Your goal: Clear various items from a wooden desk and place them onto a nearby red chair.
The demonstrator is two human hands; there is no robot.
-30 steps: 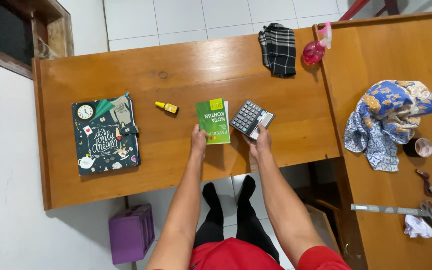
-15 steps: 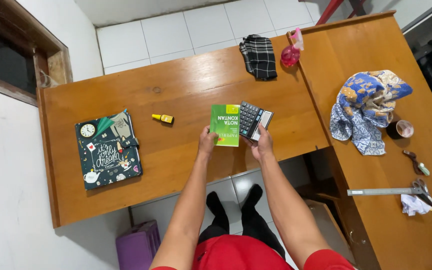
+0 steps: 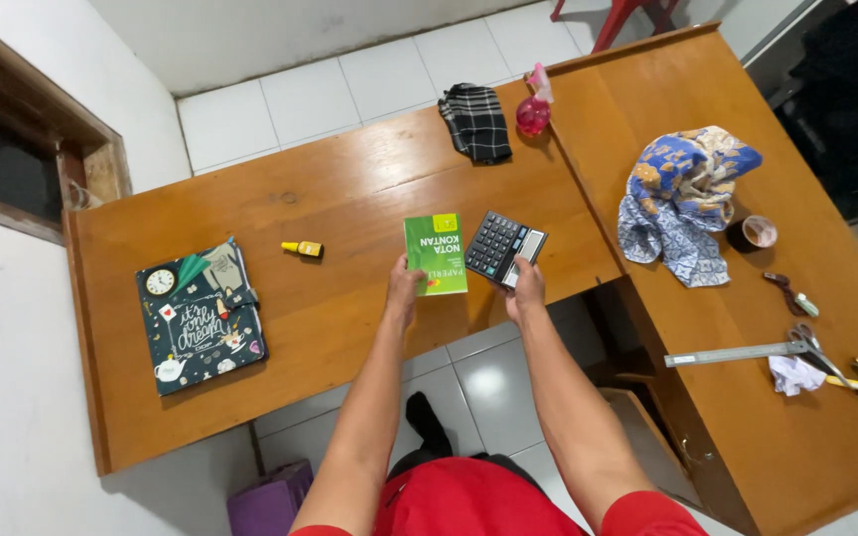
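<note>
down on the brown wooden desk (image 3: pixel 350 199), the left hand (image 3: pixel 404 288) pinches the green paper receipt booklet (image 3: pixel 435 254); just beside it, the right hand (image 3: pixel 525 288) grips the dark grey calculator (image 3: pixel 503 247).

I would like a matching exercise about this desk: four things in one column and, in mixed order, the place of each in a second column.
Things:
1. green receipt book
2. calculator
3. pink spray bottle
4. dark decorated notebook

Places:
A. at the far edge, where the two desks meet
B. at the left hand
C. alone on the left part of the long desk
D. at the right hand

Pairs: 1-B, 2-D, 3-A, 4-C
</note>
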